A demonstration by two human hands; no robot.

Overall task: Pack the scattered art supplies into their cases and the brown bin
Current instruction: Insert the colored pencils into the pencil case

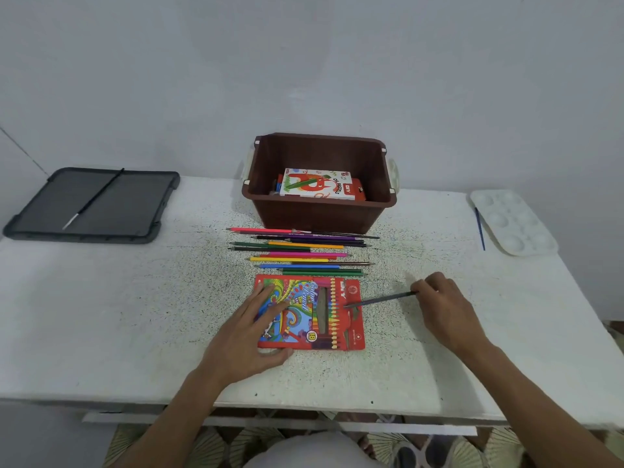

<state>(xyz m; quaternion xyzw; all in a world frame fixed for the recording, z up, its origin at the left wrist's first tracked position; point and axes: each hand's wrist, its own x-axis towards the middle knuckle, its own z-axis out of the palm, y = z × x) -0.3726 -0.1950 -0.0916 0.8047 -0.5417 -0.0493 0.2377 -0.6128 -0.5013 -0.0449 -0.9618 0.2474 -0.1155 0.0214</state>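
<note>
A red colour-pencil box [324, 315] lies flat near the table's front edge. My left hand [250, 336] presses on its left part, fingers spread, thumb at its lower edge. My right hand [442, 305] pinches the back end of a dark pencil [381, 299] whose tip rests at the box's right end. Several loose colour pencils [304, 251] lie in a row between the box and the brown bin [320, 214]. Inside the bin sits an oil pastels box [317, 184].
A dark grey lid [135, 211] lies at the far left with a thin black brush [93, 199] on it. At the far right, a white paint palette [513, 221] rests beside a blue brush [479, 228]. The wall stands close behind the bin.
</note>
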